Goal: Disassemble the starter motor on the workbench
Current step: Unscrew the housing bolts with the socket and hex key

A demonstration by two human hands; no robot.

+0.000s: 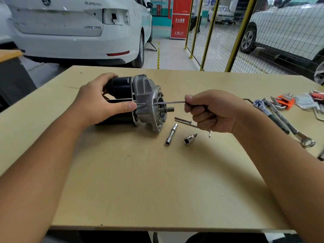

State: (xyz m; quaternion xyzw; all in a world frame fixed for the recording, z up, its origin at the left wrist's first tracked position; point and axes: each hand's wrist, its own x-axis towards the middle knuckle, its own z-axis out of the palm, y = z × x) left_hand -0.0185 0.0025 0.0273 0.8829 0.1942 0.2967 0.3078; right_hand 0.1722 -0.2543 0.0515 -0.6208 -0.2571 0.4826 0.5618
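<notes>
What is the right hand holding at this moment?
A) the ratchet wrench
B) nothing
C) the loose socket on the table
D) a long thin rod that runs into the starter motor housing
D: the right hand curls its fingers round the end of a long thin rod that runs level into the starter motor, which the left hand steadies.

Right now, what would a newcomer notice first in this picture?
The starter motor at the workbench's far left, gripped by the left hand. The right hand holds a long thin rod entering its silver housing. Loose sockets lie beside it, and a white car stands behind.
</notes>
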